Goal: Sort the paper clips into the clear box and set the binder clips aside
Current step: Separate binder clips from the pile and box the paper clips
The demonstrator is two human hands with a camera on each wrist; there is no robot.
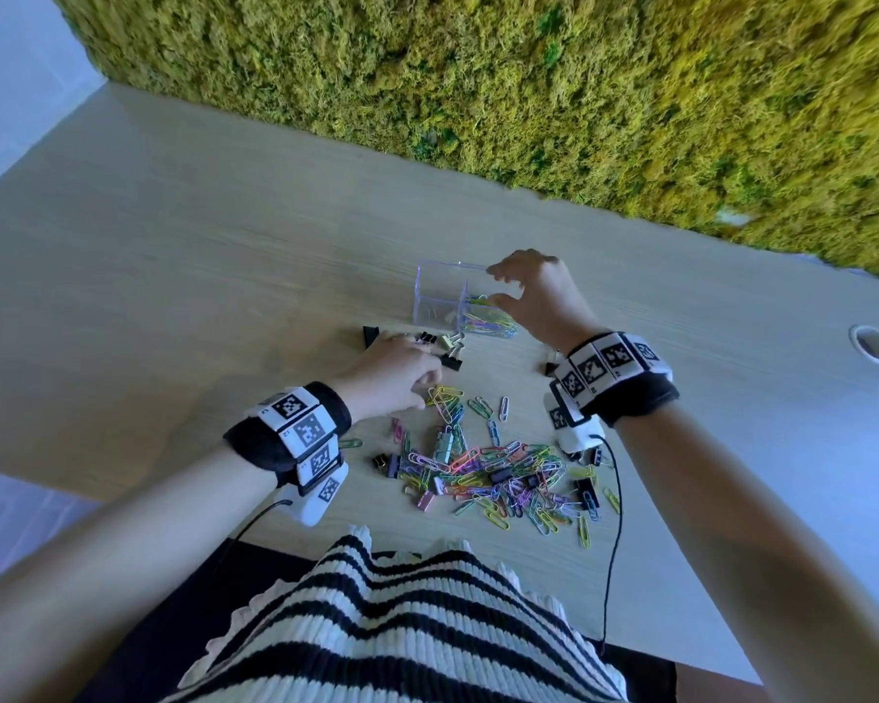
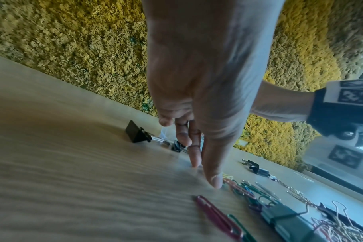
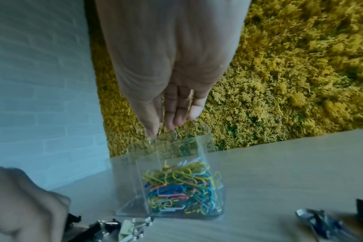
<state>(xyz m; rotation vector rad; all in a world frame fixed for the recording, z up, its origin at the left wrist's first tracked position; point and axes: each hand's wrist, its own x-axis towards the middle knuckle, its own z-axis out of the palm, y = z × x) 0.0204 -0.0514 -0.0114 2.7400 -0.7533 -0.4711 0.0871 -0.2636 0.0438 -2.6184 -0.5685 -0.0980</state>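
The clear box (image 1: 435, 286) stands mid-table, and coloured paper clips (image 3: 180, 188) fill its right compartment. My right hand (image 1: 498, 284) hovers over that compartment's rim (image 3: 199, 147), fingers (image 3: 174, 114) straight and holding nothing. Just in front of the box lie several binder clips (image 1: 442, 347), black and pale; one black binder clip (image 2: 137, 132) stands furthest left. My left hand (image 1: 427, 378) reaches down beside them, its thumb (image 2: 215, 180) and a finger touching the table at the far edge of the mixed pile (image 1: 503, 474). Nothing shows in its grip.
The pile holds many paper clips and several binder clips, among them a green binder clip (image 2: 284, 217). Another black binder clip (image 1: 550, 367) lies under my right wrist. A moss wall (image 1: 529, 93) backs the table (image 1: 224, 246). A cable hole (image 1: 871, 343) sits far right.
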